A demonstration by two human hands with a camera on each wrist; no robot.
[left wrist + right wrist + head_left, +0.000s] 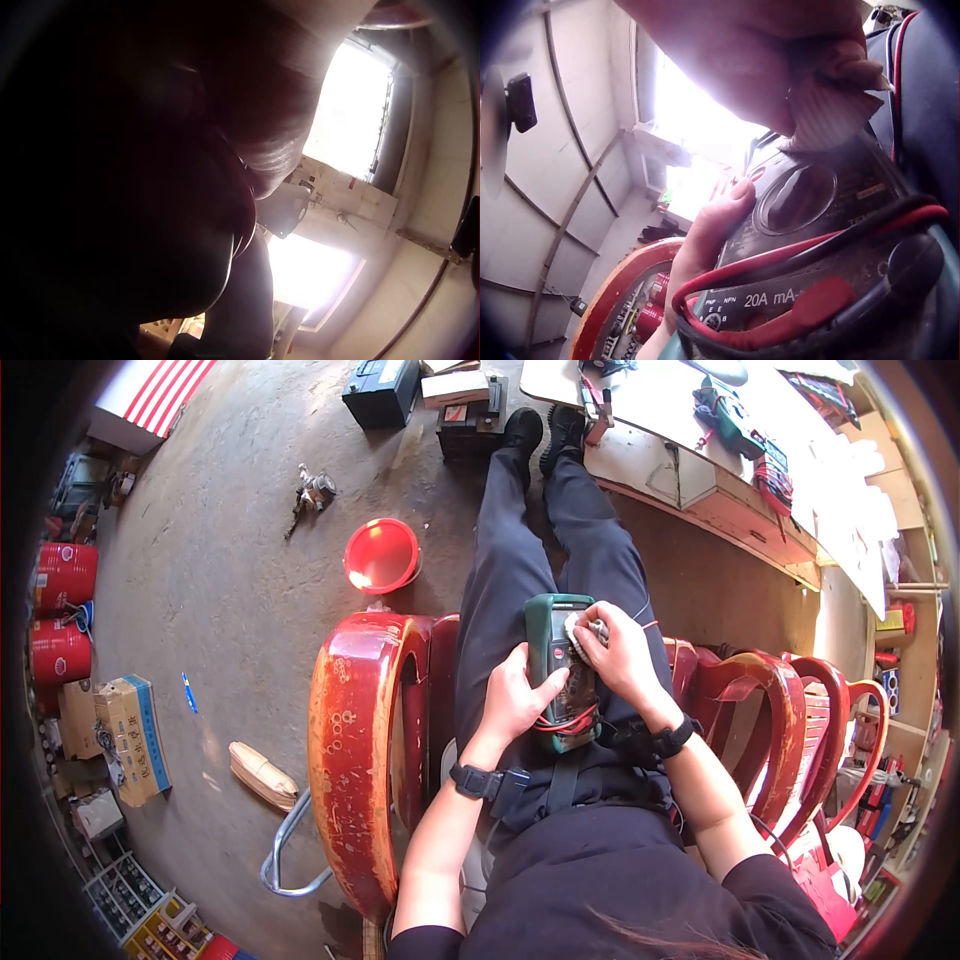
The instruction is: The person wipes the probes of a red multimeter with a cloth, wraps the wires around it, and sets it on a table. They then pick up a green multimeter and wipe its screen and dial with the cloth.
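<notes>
A multimeter (543, 622) in a green case lies on the person's thighs, its face up. The left hand (510, 700) grips its left side, with the thumb over the front near the round dial (799, 199). The right hand (625, 660) pinches a crumpled, ribbed white wipe (829, 112) against the upper part of the meter's face, above the dial. Red and black test leads (769, 259) loop across the lower end, their plugs in the sockets. In the left wrist view the hand and meter are mostly dark.
Worn red wooden chair arms (350, 760) flank the person. A red bucket (383, 555) and a greasy metal part (315, 488) stand on the floor ahead. Car batteries (382, 392) sit by the feet, beside a workbench (650, 465). A cardboard box (135, 740) lies at left.
</notes>
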